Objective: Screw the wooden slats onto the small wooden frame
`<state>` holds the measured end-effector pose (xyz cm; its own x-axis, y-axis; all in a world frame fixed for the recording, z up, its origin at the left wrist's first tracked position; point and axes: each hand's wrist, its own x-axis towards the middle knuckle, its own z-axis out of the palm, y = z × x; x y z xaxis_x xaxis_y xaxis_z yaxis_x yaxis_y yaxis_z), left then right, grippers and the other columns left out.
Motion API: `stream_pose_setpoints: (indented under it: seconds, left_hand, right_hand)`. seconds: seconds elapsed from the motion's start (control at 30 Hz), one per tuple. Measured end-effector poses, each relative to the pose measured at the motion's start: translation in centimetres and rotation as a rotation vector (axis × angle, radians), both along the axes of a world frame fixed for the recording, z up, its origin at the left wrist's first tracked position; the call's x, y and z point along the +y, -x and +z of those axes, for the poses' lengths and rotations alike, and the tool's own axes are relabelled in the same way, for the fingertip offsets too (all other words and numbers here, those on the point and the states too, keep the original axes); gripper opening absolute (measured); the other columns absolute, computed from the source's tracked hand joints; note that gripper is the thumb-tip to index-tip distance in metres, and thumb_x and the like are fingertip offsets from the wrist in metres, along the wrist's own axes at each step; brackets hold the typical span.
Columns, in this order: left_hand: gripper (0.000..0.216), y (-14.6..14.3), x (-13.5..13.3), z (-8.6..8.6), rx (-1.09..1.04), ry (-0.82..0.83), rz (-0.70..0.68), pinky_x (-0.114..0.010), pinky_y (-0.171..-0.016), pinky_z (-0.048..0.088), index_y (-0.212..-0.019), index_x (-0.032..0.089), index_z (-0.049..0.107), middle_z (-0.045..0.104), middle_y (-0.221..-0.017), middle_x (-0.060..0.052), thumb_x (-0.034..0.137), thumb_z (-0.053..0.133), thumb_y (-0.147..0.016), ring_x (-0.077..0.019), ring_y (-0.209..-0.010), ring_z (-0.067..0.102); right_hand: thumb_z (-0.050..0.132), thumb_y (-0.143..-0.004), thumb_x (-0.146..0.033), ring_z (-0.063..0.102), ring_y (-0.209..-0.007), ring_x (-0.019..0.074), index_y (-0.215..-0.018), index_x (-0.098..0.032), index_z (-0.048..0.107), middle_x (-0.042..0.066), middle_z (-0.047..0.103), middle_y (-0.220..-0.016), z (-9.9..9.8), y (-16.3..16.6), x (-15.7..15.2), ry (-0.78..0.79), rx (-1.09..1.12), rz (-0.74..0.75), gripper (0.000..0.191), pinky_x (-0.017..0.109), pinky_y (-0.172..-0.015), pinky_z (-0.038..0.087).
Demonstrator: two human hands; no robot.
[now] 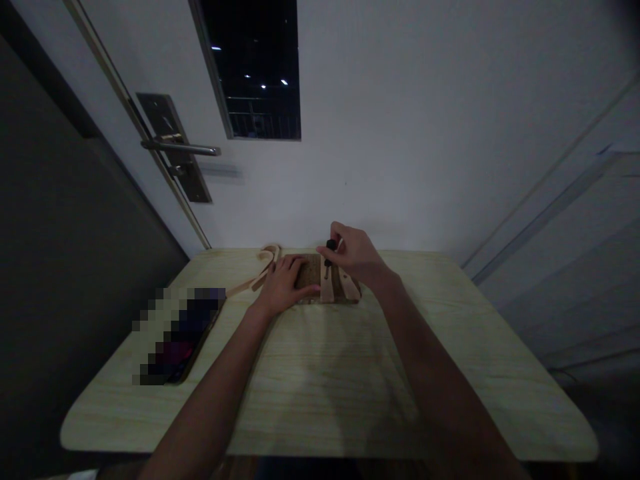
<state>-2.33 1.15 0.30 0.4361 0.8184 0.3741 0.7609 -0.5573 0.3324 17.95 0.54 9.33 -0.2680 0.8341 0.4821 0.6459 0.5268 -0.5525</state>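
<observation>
My right hand (pixel 353 252) pinches a short black-handled tool, which looks like a small screwdriver (pixel 328 263). It stands nearly upright, its tip down at a pale wooden strip (pixel 327 288). That strip lies across a brown wooden board (pixel 311 272). A second pale strip (pixel 350 285), with a dark spot like a hole, slants over the board's right part. My left hand (pixel 284 283) lies on the board's left side, fingers and thumb spread. Just beyond its fingers is a curved, hook-shaped pale wooden piece (pixel 273 252). Dim light hides whether the tip touches a screw.
Everything lies on a pale wood-grain table (pixel 310 387) with rounded corners. A phone (pixel 193 340), partly pixelated, is at the left, with a thin wooden stick (pixel 240 288) by its top end. Behind stands a white door (pixel 380 133) with a metal handle (pixel 193 148) and a dark window.
</observation>
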Motion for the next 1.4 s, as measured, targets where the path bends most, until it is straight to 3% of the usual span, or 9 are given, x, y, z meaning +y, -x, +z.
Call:
stream_pose_setpoints:
  seconds: [0.23,0.53,0.67,0.8,0.97,1.07,1.17,1.3,1.4]
  left_hand:
    - [0.067,0.0,0.0,0.1,0.017,0.001,0.004,-0.057,-0.107,0.036,-0.130,0.020,0.052,0.055,-0.134,-0.015,0.067,0.061,-0.083,-0.0358,-0.126,0.048]
    - [0.064,0.0,-0.1,0.2,0.013,0.009,0.003,-0.059,-0.109,0.035,-0.129,0.022,0.053,0.054,-0.134,-0.014,0.065,0.063,-0.082,-0.0360,-0.127,0.048]
    - [0.065,0.0,-0.1,0.2,0.010,0.006,0.011,-0.059,-0.107,0.036,-0.129,0.022,0.053,0.055,-0.134,-0.014,0.066,0.063,-0.082,-0.0366,-0.126,0.048]
    - [0.066,0.0,-0.1,0.1,0.011,0.001,0.012,-0.059,-0.108,0.035,-0.129,0.020,0.053,0.055,-0.134,-0.014,0.065,0.063,-0.082,-0.0364,-0.126,0.049]
    - [0.068,0.1,0.1,-0.1,0.012,0.004,-0.015,-0.057,-0.110,0.034,-0.131,0.020,0.051,0.053,-0.136,-0.015,0.068,0.060,-0.083,-0.0354,-0.128,0.048]
    - [0.070,0.2,0.2,-0.2,0.010,0.001,-0.021,-0.057,-0.109,0.034,-0.131,0.019,0.051,0.053,-0.135,-0.015,0.070,0.059,-0.083,-0.0355,-0.127,0.048]
    - [0.069,0.2,0.2,-0.1,0.009,0.004,-0.017,-0.058,-0.109,0.035,-0.131,0.019,0.051,0.054,-0.134,-0.015,0.068,0.060,-0.083,-0.0357,-0.127,0.049]
    - [0.067,0.0,-0.1,0.1,0.020,0.017,0.002,-0.060,-0.112,0.031,-0.131,0.018,0.051,0.054,-0.135,-0.016,0.064,0.063,-0.083,-0.0363,-0.128,0.048]
    - [0.067,-0.1,-0.3,0.3,0.040,0.027,0.030,-0.063,-0.113,0.026,-0.132,0.019,0.051,0.054,-0.136,-0.015,0.063,0.063,-0.083,-0.0366,-0.130,0.047]
  right_hand:
    - [0.059,-0.087,-0.028,0.051,-0.061,0.0117,-0.100,-0.020,0.062,-0.002,0.061,-0.072,0.0,-0.2,0.1,0.047,0.007,0.128,0.016,0.025,-0.060,0.034]
    - [0.051,-0.084,-0.012,0.052,-0.062,0.0092,-0.118,-0.018,0.068,0.004,0.071,-0.091,0.0,-1.4,0.1,0.130,-0.031,0.206,0.040,0.024,-0.062,0.041]
    - [0.057,-0.082,-0.012,0.056,-0.066,0.0109,-0.112,-0.021,0.069,0.001,0.071,-0.086,0.0,-1.5,0.2,0.081,-0.027,0.187,0.034,0.025,-0.064,0.043]
    - [0.070,-0.080,-0.020,0.057,-0.064,0.0119,-0.087,-0.019,0.065,-0.002,0.063,-0.068,0.2,-0.8,0.1,0.062,-0.024,0.085,0.008,0.024,-0.063,0.040]
    - [0.073,-0.079,-0.042,0.047,-0.056,0.0107,-0.072,-0.020,0.052,-0.004,0.052,-0.060,0.0,-0.2,0.1,-0.003,-0.092,0.004,0.031,0.025,-0.056,0.030]
    - [0.067,-0.084,-0.041,0.048,-0.059,0.0111,-0.076,-0.019,0.056,-0.003,0.056,-0.065,-0.2,-0.3,0.2,-0.028,-0.101,0.041,0.026,0.025,-0.059,0.033]
    - [0.065,-0.085,-0.027,0.054,-0.065,0.0117,-0.094,-0.018,0.064,0.000,0.065,-0.076,-0.2,-0.5,0.3,0.012,-0.055,0.138,0.013,0.025,-0.065,0.039]
    - [0.059,-0.083,-0.010,0.061,-0.077,0.0127,-0.101,-0.017,0.069,0.006,0.072,-0.097,0.2,-1.0,0.0,0.031,-0.012,0.178,0.023,0.025,-0.070,0.044]
    - [0.054,-0.084,-0.008,0.061,-0.075,0.0123,-0.104,-0.017,0.070,0.006,0.073,-0.098,0.4,-1.4,-0.1,0.066,-0.007,0.168,0.028,0.026,-0.069,0.044]
